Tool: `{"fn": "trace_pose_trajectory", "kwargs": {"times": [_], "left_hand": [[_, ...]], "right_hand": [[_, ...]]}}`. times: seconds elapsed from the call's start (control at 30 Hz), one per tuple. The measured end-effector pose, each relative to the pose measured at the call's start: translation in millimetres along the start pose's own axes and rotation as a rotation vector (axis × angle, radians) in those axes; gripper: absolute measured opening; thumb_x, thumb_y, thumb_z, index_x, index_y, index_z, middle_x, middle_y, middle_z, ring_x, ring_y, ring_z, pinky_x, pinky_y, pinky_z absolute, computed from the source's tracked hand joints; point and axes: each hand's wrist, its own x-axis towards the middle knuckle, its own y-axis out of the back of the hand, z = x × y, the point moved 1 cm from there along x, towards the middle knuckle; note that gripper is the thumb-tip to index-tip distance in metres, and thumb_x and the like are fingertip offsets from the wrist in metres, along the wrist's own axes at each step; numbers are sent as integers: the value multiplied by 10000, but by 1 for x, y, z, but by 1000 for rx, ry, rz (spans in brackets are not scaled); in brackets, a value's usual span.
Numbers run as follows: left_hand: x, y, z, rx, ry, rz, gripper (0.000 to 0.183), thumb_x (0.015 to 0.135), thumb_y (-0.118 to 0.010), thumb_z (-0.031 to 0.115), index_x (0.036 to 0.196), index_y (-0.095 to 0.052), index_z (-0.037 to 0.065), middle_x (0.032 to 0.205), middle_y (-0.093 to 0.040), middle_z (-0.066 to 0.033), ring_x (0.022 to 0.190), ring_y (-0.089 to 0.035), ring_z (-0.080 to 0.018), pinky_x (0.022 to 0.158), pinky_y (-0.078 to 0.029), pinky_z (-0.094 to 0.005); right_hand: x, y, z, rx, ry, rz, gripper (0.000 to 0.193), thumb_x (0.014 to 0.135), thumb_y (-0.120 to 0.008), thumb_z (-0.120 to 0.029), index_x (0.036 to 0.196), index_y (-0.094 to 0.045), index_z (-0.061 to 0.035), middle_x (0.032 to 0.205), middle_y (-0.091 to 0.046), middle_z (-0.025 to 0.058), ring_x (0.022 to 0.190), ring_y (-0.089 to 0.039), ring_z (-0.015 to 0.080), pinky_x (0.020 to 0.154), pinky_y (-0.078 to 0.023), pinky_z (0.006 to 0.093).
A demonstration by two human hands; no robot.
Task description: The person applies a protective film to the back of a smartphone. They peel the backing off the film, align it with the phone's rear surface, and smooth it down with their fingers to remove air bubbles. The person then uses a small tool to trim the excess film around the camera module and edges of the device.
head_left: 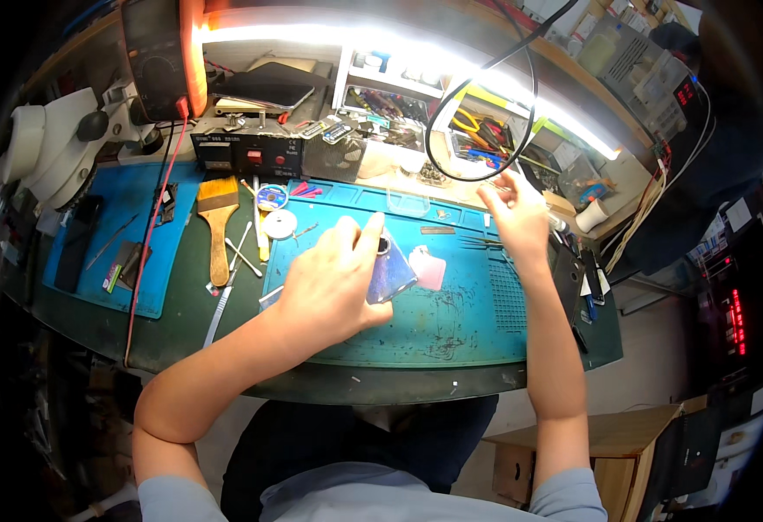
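My left hand [334,274] is closed around a flat, shiny blue phone-like piece [394,271] with a dark round ring near its top. It is tilted above the blue work mat [373,344], and my palm hides much of it. To its right lies a small pale pink square [428,268] on the mat. My right hand [521,213] is raised over the mat's far right side, its fingers curled toward the thumb. Whatever may be between those fingertips is too small to make out. Below that hand, thin tweezers [481,240] rest on the mat.
A wooden brush [217,230], cotton swabs [244,250] and solder spools [279,224] lie to the left. A microscope [55,143] stands far left. A black cable [429,143] loops down before the lamp [381,36]. A black power unit [247,150] sits behind.
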Motion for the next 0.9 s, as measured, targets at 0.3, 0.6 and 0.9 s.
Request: {"fn": "trace_pose_trajectory", "kwargs": {"times": [0.3, 0.6, 0.9], "left_hand": [[-4, -16, -13, -99, -14, -126, 820, 718, -820, 344, 1354, -463, -31, 1104, -554, -178, 1063, -569, -341, 909, -490, -410], [-9, -18, -17, -72, -63, -33, 733, 653, -873, 331, 1192, -552, -48, 1014, -559, -173, 992, -598, -333, 826, -537, -407], [-4, -16, -22, -106, -18, -142, 752, 697, -830, 394, 1259, -543, -15, 1076, -548, -168, 1048, -585, -327, 868, -524, -416]], "right_hand": [[8, -38, 18, -109, 248, 163, 474, 783, -795, -203, 1199, -649, -27, 1052, -656, 190, 990, -611, 385, 915, -457, 447], [-94, 33, -60, -98, 677, -142, 554, 737, -709, 45, 1269, -621, -79, 1171, -618, 101, 1082, -611, 304, 918, -508, 410], [-93, 36, -80, -380, 891, -74, 397, 803, -649, -106, 1198, -680, -108, 1176, -624, 51, 1149, -595, 230, 984, -498, 409]]}}
